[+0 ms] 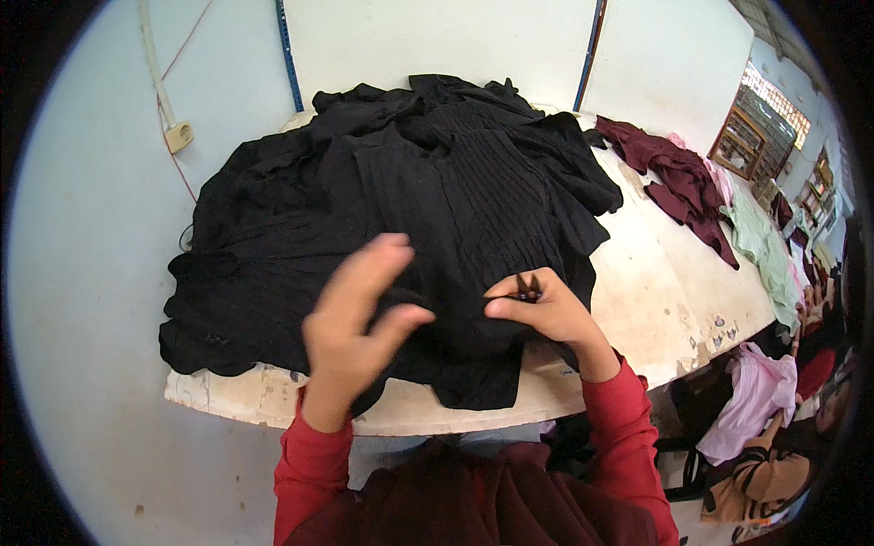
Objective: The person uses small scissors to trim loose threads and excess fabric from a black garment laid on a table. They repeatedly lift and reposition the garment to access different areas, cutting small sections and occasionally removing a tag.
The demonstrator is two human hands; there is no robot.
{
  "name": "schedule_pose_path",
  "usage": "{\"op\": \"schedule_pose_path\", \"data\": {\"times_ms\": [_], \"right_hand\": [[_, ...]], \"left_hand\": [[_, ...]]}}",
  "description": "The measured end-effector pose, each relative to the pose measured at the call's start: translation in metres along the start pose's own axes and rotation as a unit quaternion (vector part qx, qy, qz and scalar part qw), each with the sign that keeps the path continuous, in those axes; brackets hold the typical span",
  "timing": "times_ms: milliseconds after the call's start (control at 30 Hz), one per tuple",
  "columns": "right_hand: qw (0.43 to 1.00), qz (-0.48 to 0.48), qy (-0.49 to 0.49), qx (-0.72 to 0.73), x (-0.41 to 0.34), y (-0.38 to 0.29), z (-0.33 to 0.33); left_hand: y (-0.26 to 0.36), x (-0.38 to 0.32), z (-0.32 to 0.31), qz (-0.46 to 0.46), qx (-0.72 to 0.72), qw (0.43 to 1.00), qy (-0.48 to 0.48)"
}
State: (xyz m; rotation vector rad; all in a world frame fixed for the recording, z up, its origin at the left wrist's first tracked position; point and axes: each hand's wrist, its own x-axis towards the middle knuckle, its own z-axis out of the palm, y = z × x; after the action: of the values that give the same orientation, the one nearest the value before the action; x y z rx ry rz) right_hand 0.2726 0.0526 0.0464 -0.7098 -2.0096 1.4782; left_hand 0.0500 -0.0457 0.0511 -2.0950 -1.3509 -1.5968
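Note:
Black garments (403, 184) are heaped before me; the top one has rows of narrow pleats (498, 198) on its right side. My left hand (351, 327), blurred, is raised over the front of the heap with thumb and fingers apart and nothing visible between them. Small dark thread snips (528, 288) sit in my right hand (556, 310), their two points standing up between the fingers. The thumb and forefinger of that hand come together over the black cloth; whether they pinch some of it, I cannot tell.
The pale, worn table (655, 307) has a curved-looking front edge. Maroon garments (676, 177) and a pale green garment (761, 252) lie to the right. Beyond them, a co-worker (778, 471) is near a pink garment (751, 396). A power socket (180, 136) hangs at the left wall.

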Motion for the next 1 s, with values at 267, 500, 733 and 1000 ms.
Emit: {"op": "schedule_pose_path", "data": {"times_ms": [267, 500, 733, 1000], "right_hand": [[0.942, -0.051, -0.012, -0.332, 0.001, -0.012, -0.006], [0.95, 0.036, 0.124, -0.285, -0.014, 0.037, -0.056], [0.965, -0.031, 0.225, -0.128, 0.005, 0.044, -0.05], [0.954, -0.222, 0.078, -0.189, 0.054, -0.014, 0.008]], "left_hand": [[-0.03, 0.005, 0.009, -0.223, -0.179, 0.958, -0.03], [-0.065, -0.014, -0.019, -0.342, -0.197, 0.901, 0.181], [-0.098, -0.029, -0.02, -0.259, 0.174, 0.926, 0.212], [-0.032, 0.024, 0.044, -0.121, -0.102, 0.972, -0.176]]}}
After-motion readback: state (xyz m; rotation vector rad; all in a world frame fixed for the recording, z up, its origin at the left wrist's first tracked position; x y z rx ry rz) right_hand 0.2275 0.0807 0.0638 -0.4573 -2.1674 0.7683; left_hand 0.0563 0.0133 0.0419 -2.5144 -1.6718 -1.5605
